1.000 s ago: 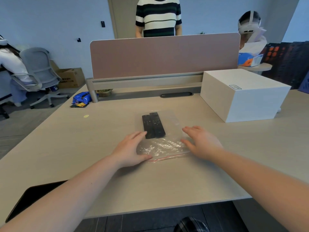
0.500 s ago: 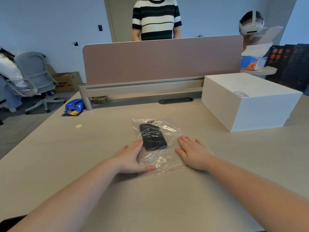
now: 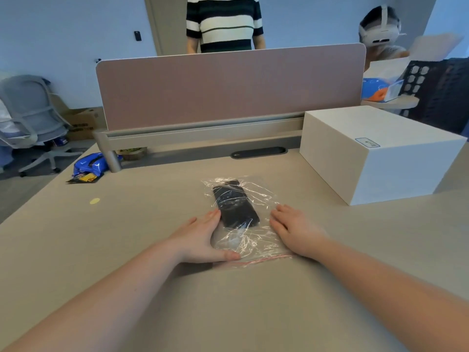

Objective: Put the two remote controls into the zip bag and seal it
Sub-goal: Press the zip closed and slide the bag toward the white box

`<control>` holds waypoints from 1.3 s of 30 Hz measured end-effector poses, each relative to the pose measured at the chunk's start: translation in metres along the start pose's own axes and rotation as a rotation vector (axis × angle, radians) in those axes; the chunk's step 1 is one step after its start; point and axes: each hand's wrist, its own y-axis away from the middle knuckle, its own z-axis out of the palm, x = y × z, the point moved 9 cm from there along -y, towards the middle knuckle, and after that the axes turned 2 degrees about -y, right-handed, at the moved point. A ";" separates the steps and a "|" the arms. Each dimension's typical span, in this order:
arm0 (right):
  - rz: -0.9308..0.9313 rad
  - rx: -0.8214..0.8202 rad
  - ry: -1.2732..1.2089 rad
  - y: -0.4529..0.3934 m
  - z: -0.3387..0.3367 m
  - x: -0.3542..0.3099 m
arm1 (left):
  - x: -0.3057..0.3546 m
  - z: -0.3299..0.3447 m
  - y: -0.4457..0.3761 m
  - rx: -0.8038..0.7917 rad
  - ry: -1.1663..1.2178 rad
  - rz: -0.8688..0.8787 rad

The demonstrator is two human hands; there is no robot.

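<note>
The zip bag (image 3: 247, 222) lies flat on the beige table (image 3: 127, 237), a clear, crinkled plastic pouch that catches the light in white streaks and folds. Its near edge carries a thin pink-red seal strip (image 3: 264, 261) running between the two hands. Inside, the remote controls (image 3: 234, 203) show as a dark, glossy black block, long and narrow, angled slightly so the far end leans left; the wrinkled film and blur make it hard to separate one remote from the other. The near end of the dark block sits just beyond the fingertips of both hands, and a loose, empty stretch of plastic fills the space between that end and the seal strip.

The left hand (image 3: 203, 240) rests palm down on the left edge of the bag, fingers (image 3: 212, 217) stretched out flat and together beside the remotes, thumb (image 3: 228, 255) laid along the seal strip at its left end. The right hand (image 3: 295, 231) lies palm down on the right edge, fingers (image 3: 279, 212) extended and slightly spread, gripping nothing. Both hands press flat rather than pinch.

Beyond the fingers to the right stands a white box (image 3: 375, 158), well apart from the bag. A mauve divider panel (image 3: 228, 85) crosses the far edge of the table.
</note>
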 end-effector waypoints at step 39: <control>0.287 0.141 0.485 -0.056 -0.067 0.112 | 0.045 -0.028 -0.136 0.216 0.044 0.011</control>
